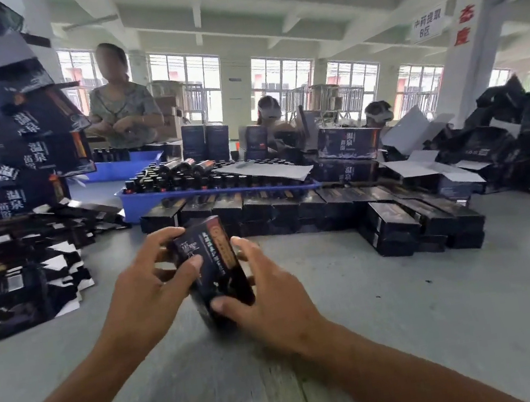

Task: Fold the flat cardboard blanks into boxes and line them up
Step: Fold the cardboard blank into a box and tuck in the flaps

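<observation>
A small dark folded box [216, 270] with an orange stripe is held tilted above the grey table [392, 302]. My left hand [146, 287] grips its left side, thumb across the front face. My right hand [263, 290] grips its right side, thumb on the lower end. A row of finished dark boxes [292, 207] lies lined up just behind, running right to a second cluster [425, 221]. A pile of flat blanks [16, 272] lies at the left.
Tall stacked dark cartons [7, 143] rise at the far left. A blue tray of dark bottles [192, 180] stands behind the box row. One person [122, 108] stands across the table; two more with headsets sit farther right. Heaped boxes [523, 141] fill the right.
</observation>
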`<action>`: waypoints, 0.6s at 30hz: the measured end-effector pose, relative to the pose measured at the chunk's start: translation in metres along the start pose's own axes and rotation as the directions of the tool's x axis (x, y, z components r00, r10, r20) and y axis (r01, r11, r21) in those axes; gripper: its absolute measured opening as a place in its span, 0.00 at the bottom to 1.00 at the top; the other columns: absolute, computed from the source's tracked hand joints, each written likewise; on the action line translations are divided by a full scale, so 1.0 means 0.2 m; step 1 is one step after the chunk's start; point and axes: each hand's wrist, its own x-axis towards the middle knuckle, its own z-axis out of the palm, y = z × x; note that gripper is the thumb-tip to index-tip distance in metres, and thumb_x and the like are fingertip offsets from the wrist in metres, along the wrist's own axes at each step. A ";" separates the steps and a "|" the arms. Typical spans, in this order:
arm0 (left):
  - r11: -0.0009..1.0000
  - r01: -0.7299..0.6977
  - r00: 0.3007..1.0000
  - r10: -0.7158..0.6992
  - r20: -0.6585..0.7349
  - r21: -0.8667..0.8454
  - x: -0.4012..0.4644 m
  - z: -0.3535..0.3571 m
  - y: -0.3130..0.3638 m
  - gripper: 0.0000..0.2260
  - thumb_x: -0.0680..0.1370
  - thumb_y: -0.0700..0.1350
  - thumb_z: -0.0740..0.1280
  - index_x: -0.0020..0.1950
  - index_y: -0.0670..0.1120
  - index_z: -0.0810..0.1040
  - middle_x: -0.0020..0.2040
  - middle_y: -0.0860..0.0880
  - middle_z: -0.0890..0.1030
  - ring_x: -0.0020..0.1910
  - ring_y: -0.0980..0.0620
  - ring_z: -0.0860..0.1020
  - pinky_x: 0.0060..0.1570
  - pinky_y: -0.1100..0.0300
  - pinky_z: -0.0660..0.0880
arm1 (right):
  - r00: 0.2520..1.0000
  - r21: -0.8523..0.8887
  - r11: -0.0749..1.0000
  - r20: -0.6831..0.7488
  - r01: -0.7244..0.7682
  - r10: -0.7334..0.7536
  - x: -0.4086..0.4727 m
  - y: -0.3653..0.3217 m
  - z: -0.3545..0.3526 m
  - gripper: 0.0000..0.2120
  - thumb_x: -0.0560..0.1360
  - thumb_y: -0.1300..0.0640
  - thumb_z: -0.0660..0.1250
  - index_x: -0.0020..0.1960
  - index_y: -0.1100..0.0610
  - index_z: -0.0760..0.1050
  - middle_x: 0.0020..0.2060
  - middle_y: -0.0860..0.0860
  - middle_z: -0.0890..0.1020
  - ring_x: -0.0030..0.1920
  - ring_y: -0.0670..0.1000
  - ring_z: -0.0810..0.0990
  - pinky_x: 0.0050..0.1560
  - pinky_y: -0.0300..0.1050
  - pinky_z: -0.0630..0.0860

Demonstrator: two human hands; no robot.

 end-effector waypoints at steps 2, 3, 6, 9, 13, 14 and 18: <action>0.994 0.079 0.996 -0.083 -0.042 -0.080 0.01 0.00 -0.02 0.16 0.76 0.48 0.73 0.58 0.66 0.75 0.52 0.48 0.82 0.42 0.50 0.85 0.39 0.52 0.84 | 0.996 -0.133 0.987 -0.005 0.088 -0.090 -0.02 -0.02 0.05 0.37 0.73 0.31 0.65 0.75 0.41 0.53 0.71 0.47 0.70 0.63 0.52 0.76 0.63 0.53 0.77; 0.989 0.107 0.993 -0.112 -0.043 -0.099 0.01 0.01 -0.02 0.16 0.76 0.48 0.73 0.58 0.65 0.75 0.52 0.48 0.82 0.42 0.52 0.85 0.37 0.56 0.83 | 0.992 -0.193 0.974 -0.015 0.117 -0.122 -0.02 -0.02 0.07 0.35 0.73 0.32 0.65 0.74 0.43 0.55 0.71 0.49 0.70 0.63 0.53 0.76 0.61 0.54 0.78; 0.977 0.186 0.982 -0.184 0.032 -0.102 0.00 0.03 -0.01 0.20 0.75 0.54 0.72 0.65 0.64 0.71 0.55 0.48 0.81 0.42 0.52 0.85 0.41 0.53 0.83 | 0.992 -0.265 0.962 -0.081 0.070 -0.095 0.02 0.03 0.04 0.28 0.75 0.36 0.64 0.70 0.46 0.61 0.69 0.52 0.72 0.58 0.55 0.79 0.55 0.53 0.80; 0.971 0.147 0.971 -0.178 0.160 0.190 -0.04 0.03 -0.03 0.33 0.69 0.65 0.67 0.74 0.67 0.62 0.58 0.54 0.77 0.46 0.53 0.84 0.47 0.52 0.80 | 0.968 -0.276 0.946 -0.228 -0.168 0.105 0.11 0.18 -0.11 0.24 0.75 0.38 0.64 0.66 0.48 0.66 0.64 0.50 0.73 0.50 0.54 0.80 0.47 0.48 0.79; 0.874 -0.025 0.914 -0.177 0.365 0.486 -0.08 0.03 -0.07 0.28 0.72 0.68 0.63 0.72 0.70 0.62 0.60 0.59 0.75 0.51 0.62 0.79 0.54 0.54 0.78 | 0.874 -0.407 0.775 -0.259 -0.484 0.410 0.12 0.52 -0.34 0.24 0.79 0.43 0.60 0.72 0.52 0.67 0.67 0.54 0.71 0.59 0.58 0.77 0.57 0.51 0.75; 0.846 -0.060 0.905 -0.177 0.387 0.529 -0.08 0.03 -0.09 0.26 0.75 0.66 0.64 0.72 0.69 0.64 0.59 0.60 0.75 0.52 0.62 0.78 0.57 0.53 0.77 | 0.846 -0.425 0.732 -0.234 -0.533 0.480 0.11 0.60 -0.38 0.24 0.79 0.45 0.60 0.73 0.52 0.67 0.68 0.55 0.70 0.63 0.59 0.74 0.61 0.54 0.74; 0.801 -0.152 0.878 -0.160 0.452 0.579 -0.08 0.02 -0.10 0.21 0.78 0.62 0.64 0.71 0.68 0.66 0.58 0.63 0.75 0.51 0.65 0.77 0.55 0.62 0.76 | 0.796 -0.420 0.680 -0.237 -0.601 0.557 0.10 0.72 -0.42 0.20 0.79 0.47 0.60 0.67 0.54 0.73 0.67 0.55 0.73 0.66 0.61 0.70 0.64 0.59 0.71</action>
